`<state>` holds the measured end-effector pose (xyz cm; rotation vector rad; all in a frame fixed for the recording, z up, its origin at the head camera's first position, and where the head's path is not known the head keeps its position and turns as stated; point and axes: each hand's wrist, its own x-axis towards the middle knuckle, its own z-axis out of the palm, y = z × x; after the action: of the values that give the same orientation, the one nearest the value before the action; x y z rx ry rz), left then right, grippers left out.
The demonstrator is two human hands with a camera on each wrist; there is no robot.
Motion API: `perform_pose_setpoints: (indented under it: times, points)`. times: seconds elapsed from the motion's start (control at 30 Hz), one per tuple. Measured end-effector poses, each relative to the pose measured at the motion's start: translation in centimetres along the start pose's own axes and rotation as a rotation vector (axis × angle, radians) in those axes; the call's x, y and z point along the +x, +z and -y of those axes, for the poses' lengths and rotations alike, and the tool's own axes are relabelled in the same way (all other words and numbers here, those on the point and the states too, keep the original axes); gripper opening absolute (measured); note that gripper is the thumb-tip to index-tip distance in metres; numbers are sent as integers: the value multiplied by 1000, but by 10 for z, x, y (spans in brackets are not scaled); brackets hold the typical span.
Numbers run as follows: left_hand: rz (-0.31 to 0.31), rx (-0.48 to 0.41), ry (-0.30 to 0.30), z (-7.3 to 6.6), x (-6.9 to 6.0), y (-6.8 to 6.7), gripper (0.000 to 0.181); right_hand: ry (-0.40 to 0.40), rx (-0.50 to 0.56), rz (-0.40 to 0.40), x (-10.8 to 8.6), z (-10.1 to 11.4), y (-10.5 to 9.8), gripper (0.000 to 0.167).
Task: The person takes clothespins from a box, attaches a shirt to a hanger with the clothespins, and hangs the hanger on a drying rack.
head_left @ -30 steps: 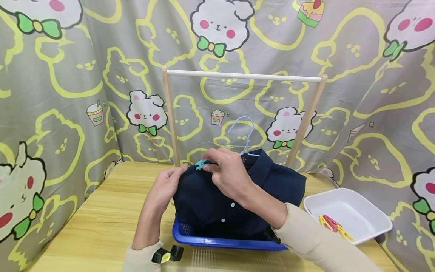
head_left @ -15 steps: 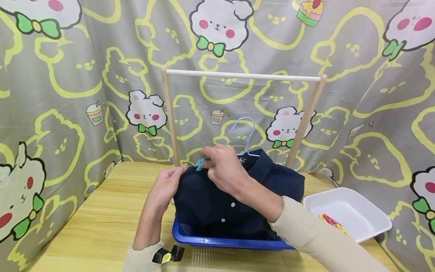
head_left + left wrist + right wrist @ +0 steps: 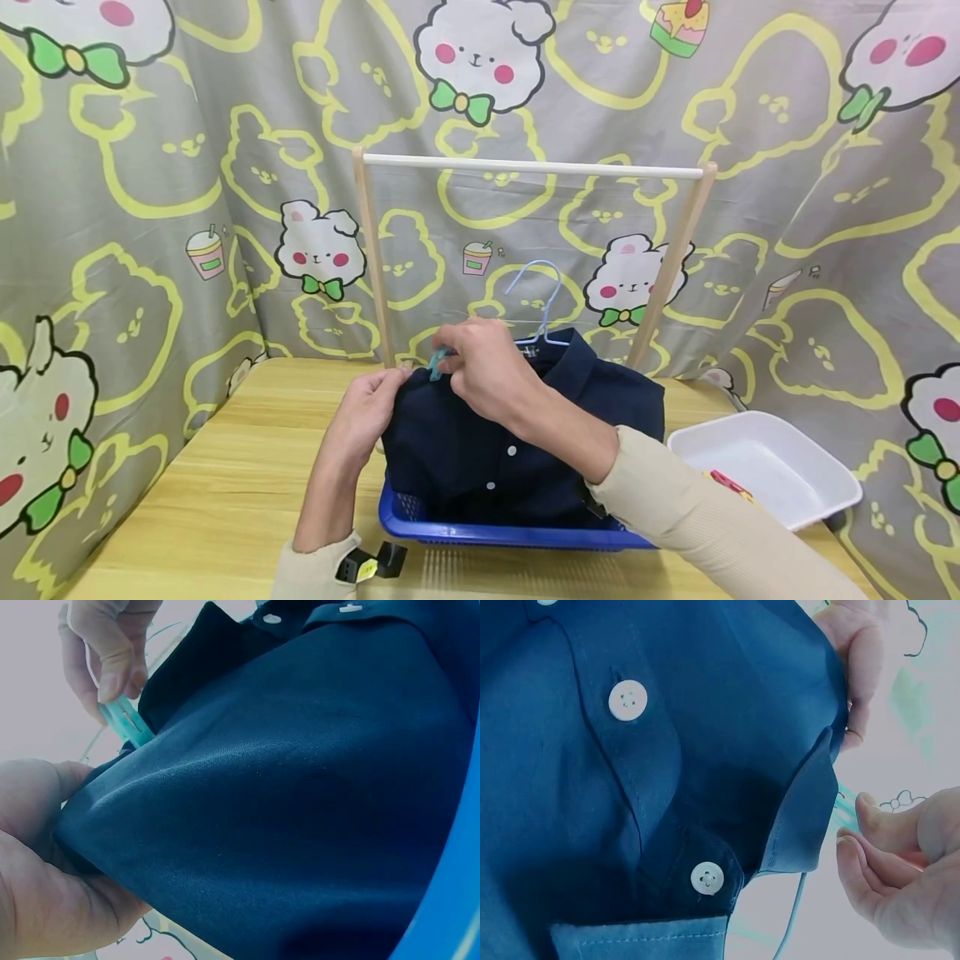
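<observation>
A dark navy shirt [image 3: 442, 450] with white buttons is on a light-blue wire hanger [image 3: 553, 292], its lower part in a blue basket [image 3: 517, 537]. At the left shoulder edge, my left hand [image 3: 366, 408] pinches the cloth between thumb and fingers. My right hand [image 3: 495, 375] pinches a teal clothespin [image 3: 129, 721] whose tip meets the shoulder seam beside the collar. Whether its tip grips both cloth and hanger cannot be seen. The right wrist view shows the collar [image 3: 802, 817] hiding most of the clothespin.
Behind the basket stands a wooden rack with a white rail [image 3: 532, 167]. To the right, a white tray [image 3: 817, 475] holds red and yellow clothespins [image 3: 729, 482], partly covered by my right sleeve. Everything stands on a wood-grain table [image 3: 195, 483] before a patterned curtain.
My right hand has shifted slightly left, and the teal clothespin has turned from sideways to pointing down at the shoulder edge. My left hand keeps its hold on the cloth.
</observation>
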<state>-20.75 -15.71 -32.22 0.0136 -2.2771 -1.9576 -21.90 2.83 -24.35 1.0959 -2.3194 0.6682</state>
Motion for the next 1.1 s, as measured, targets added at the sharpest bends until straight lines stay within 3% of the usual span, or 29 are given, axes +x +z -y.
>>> perform_pose_setpoints:
  times: [0.43, 1.1]
  points:
    - [5, -11, 6, -1, 0, -2, 45, 31, 60, 39, -2, 0, 0, 28]
    - [4, -22, 18, -3, -1, -1, 44, 50, 64, 35, -6, -1, 0, 31]
